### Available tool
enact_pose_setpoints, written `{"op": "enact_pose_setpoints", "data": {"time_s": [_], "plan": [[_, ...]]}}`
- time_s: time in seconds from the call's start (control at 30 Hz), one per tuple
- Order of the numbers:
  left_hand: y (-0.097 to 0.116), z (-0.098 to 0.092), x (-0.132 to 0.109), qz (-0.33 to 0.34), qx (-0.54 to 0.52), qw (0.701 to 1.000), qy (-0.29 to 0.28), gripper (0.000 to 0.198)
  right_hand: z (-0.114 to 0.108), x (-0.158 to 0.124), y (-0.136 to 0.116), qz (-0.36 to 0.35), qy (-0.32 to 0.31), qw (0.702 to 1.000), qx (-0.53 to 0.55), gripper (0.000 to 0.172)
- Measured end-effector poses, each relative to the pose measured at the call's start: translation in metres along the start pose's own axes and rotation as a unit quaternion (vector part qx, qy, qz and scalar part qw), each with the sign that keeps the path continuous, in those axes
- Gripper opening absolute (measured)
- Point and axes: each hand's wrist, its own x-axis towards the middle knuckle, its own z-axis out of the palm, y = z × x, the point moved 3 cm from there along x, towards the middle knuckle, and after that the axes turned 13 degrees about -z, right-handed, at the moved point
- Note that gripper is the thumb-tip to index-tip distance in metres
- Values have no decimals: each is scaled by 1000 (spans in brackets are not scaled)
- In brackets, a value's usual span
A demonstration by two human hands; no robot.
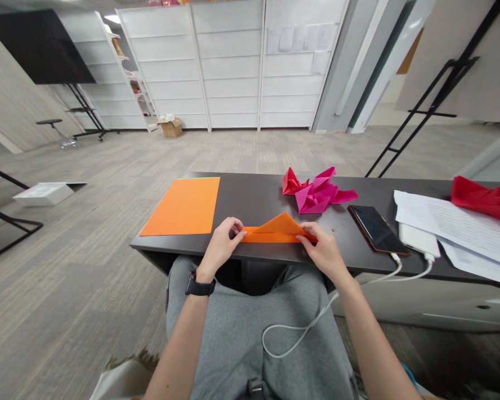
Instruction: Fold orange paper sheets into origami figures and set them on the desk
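My left hand (220,245) pinches the left end of a folded orange paper (279,233), and my right hand (323,251) pinches its right end. The paper lies on the near edge of the dark table (258,200) and rises to a triangular peak between my hands. A flat orange paper sheet (181,206) lies to the left of my left hand. Beyond my right hand sit crumpled pink and red folded papers (316,191), not touching it. A black smartwatch (200,285) circles my left wrist.
A black smartphone (377,229) lies on the table, cabled to a white power bank (419,240). Printed white sheets (454,222) and a red cloth or paper (485,199) lie at the right. The white cable (300,333) drapes over my grey-clad lap.
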Motion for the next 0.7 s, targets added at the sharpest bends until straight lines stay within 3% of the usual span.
{"op": "enact_pose_setpoints", "data": {"time_s": [0.2,0.47,0.7], "plan": [[8,1,-7,36,39,999,-6,11,2,0,1,-1,0,1000,-4,18],[8,-1,-13,16,12,999,-35,13,3,0,4,2,1,1000,-6,26],[1,5,-7,-20,17,999,-20,9,4,-3,6,4,5,1000,-7,24]]}}
